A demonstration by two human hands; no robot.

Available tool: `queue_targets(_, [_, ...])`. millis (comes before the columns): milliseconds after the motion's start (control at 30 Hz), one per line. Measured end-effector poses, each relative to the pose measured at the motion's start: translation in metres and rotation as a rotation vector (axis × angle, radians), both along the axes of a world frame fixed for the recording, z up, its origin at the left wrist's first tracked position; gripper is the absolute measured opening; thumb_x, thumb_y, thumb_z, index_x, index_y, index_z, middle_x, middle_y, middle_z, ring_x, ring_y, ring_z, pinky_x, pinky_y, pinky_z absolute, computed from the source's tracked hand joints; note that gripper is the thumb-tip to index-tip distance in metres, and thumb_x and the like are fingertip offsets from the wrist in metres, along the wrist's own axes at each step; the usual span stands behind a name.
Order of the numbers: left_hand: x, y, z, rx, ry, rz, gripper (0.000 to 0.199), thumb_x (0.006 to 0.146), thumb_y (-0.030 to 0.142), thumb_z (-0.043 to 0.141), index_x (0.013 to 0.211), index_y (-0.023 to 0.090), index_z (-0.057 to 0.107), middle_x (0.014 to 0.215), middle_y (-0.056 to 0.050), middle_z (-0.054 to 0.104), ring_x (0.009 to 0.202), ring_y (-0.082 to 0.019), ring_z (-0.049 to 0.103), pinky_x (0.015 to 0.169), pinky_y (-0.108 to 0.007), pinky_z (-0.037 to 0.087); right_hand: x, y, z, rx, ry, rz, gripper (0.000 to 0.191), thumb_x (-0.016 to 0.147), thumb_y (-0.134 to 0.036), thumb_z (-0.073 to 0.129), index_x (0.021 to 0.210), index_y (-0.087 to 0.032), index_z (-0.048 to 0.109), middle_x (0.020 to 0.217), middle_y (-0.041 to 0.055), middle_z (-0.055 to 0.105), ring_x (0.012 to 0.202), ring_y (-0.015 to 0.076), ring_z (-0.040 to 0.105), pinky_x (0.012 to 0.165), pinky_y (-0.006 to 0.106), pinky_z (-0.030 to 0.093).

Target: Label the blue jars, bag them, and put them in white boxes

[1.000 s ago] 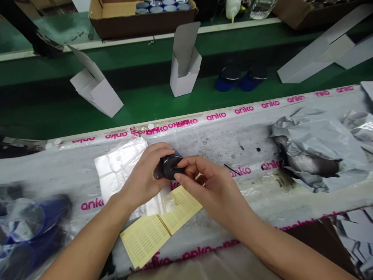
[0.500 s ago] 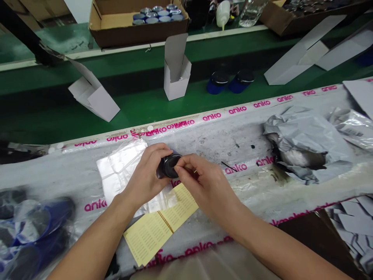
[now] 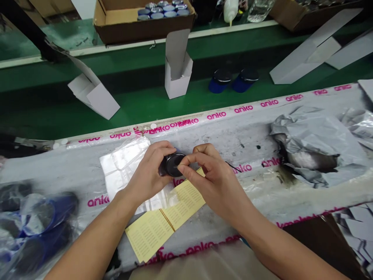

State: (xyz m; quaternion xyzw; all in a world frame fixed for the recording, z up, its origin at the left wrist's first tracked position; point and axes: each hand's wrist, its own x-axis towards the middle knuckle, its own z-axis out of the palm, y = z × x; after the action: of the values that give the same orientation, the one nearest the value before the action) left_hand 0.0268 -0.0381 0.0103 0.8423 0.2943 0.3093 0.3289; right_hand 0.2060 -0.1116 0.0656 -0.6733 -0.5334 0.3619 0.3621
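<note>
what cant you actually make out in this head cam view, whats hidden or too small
Head view:
- round black object: most of it is hidden by the left hand and right hand, so what it is can't be told
- yellow label sheet: print too small to read
- white squeeze bottle: top cut off by the upper edge

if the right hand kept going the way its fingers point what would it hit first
The black round lid held in the left hand; the fingertips of the right hand seem already on it, though depth is unclear.
</note>
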Motion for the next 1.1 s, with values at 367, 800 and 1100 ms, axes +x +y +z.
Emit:
queue_targets(367, [0.0005, 0.0003, -0.0021, 0.002, -0.026, -0.005, 0.063, 0.076, 0.006, 0.080, 0.127, 0.028, 0.052, 0.129, -0.008, 0.059, 0.121, -0.026, 0.060, 0.100, -0.044, 0.053, -0.0032, 0.0004, -0.0050, 0.001, 0.037, 0.006, 0.012, 0.092, -0.020, 0.060, 0.084, -0.022, 0.069, 0.091, 0.0036, 0.050, 0.085, 0.0194, 0.055, 0.072, 0.034, 0.048])
queue_targets(800, [-0.0001, 0.0000, -0.0022, -0.005, -0.017, -0.010, 0.065, 0.075, 0.004, 0.081, 0.129, 0.028, 0.053, 0.131, -0.007, 0.059, 0.123, -0.025, 0.058, 0.103, -0.042, 0.052, -0.0061, -0.0015, -0.0100, 0.060, 0.006, -0.002, 0.012, 0.092, -0.021, 0.058, 0.085, -0.021, 0.068, 0.094, 0.0051, 0.051, 0.086, 0.0199, 0.056, 0.076, 0.037, 0.051])
queue_targets(1100, [0.0008, 0.0003, -0.0022, -0.028, -0.029, 0.003, 0.068, 0.072, 0.001, 0.079, 0.128, 0.029, 0.053, 0.130, -0.006, 0.060, 0.123, -0.026, 0.059, 0.104, -0.044, 0.052, -0.0068, -0.0030, -0.0101, 0.056, 0.014, -0.007, 0.012, 0.093, -0.021, 0.058, 0.086, -0.021, 0.068, 0.094, 0.0050, 0.052, 0.082, 0.0188, 0.056, 0.068, 0.034, 0.049])
